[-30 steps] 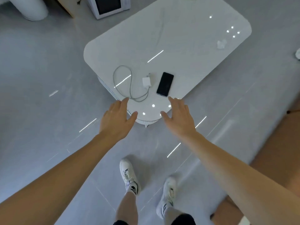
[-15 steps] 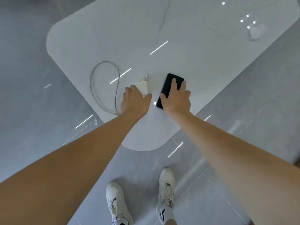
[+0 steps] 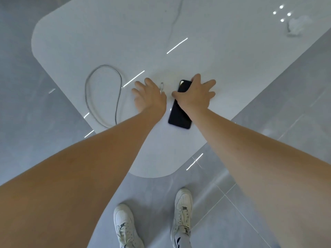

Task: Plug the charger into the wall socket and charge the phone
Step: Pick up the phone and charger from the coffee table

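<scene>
The left hand (image 3: 149,96) covers the charger block just left of the phone (image 3: 180,111); only a cable tip (image 3: 161,86) shows, so any grip cannot be told. The right hand (image 3: 195,93) hides the phone's upper half. Far right of the phone, a small white object (image 3: 294,26) is too blurred to identify.

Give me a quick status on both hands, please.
Left hand down over charger, adapter hidden. Right hand flat on phone, not lifted. Cable looped on table. Nothing blocking.

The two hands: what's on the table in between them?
In the head view, the cable's small plug end pokes out between the left hand and the right hand, beside bare white table.
</scene>
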A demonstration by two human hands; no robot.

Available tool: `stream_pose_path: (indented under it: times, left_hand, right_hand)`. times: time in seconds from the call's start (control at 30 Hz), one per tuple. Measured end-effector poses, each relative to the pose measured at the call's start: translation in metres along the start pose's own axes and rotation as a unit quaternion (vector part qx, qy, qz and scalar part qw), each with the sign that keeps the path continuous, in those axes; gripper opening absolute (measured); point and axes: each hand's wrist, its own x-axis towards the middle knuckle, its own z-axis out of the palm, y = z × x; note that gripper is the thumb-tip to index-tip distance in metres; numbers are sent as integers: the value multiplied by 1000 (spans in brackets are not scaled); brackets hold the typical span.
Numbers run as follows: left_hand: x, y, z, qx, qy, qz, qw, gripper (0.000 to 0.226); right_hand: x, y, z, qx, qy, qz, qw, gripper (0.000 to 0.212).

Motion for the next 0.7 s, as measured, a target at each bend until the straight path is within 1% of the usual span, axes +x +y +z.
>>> stream_pose_path:
  times: [0.03,0.1,0.27,0.37,0.43,0.5,0.6,0.63,0.7]
  left_hand:
    - [0,1,0,15,-2,12,1000,46]
    - [0,2,-2,15,-15,11,1000,42]
    - [7,8,-7,-15,-39,-20,999,25]
    - [7,6,-7,-51,-39,-8,998,22]
    - [6,0,-7,-92,-35,10,995,18]
    - [4,-8,-8,-158,-38,11,987,17]
    - [-6,-19,-19,-283,-50,-15,958,23]
    - [-11,-22,-25,-311,-55,-24,949,25]
    - [-24,-29,-41,-337,-69,-37,938,22]
  right_hand:
    - [2,3,-1,18,-3,-1,1000,72]
    - [5,9,-3,50,-12,-8,999,70]
    - [14,21,-11,112,2,-19,994,60]
    - [15,23,-12,174,-5,-14,985,51]
    - [12,26,-13,220,-25,-9,975,46]
    - [8,30,-14,252,-52,-3,966,39]
    - [-5,32,-19,263,-80,4,962,25]
    - [-11,30,-22,264,-81,9,961,20]
    - [-26,25,-32,258,-78,12,963,14]
